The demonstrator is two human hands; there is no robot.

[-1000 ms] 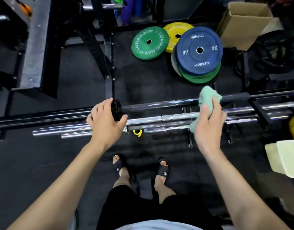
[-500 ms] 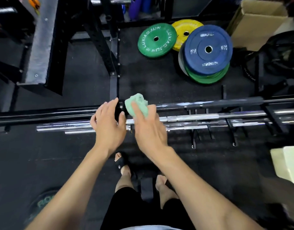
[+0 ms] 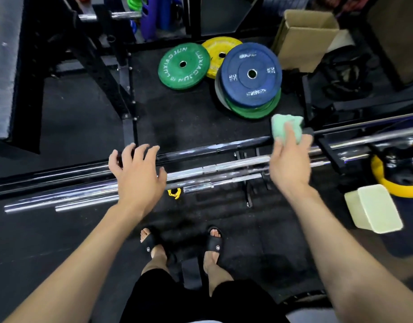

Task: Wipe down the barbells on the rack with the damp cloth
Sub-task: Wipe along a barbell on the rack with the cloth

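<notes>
Several barbells lie side by side on a low black rack [image 3: 326, 148] across the floor in front of me: a black barbell [image 3: 201, 150] at the back and chrome barbells [image 3: 219, 169] nearer me. My right hand [image 3: 290, 159] grips a crumpled light green cloth [image 3: 286, 128] and holds it on the black barbell, right of the middle. My left hand [image 3: 136, 172] hovers over the bars at the left with spread, relaxed fingers, holding nothing.
Green [image 3: 183, 66], yellow [image 3: 220, 53] and blue weight plates [image 3: 251, 74] lie on the black floor behind the bars. A cardboard box [image 3: 303, 38] stands at the back right. A pale green tub [image 3: 375, 209] and a yellow kettlebell [image 3: 396, 173] sit at the right. My sandalled feet [image 3: 182, 245] stand below.
My right hand has slid the cloth along the black barbell from beside my left hand to the right. My left hand has let go of the bar's collar and opened.
</notes>
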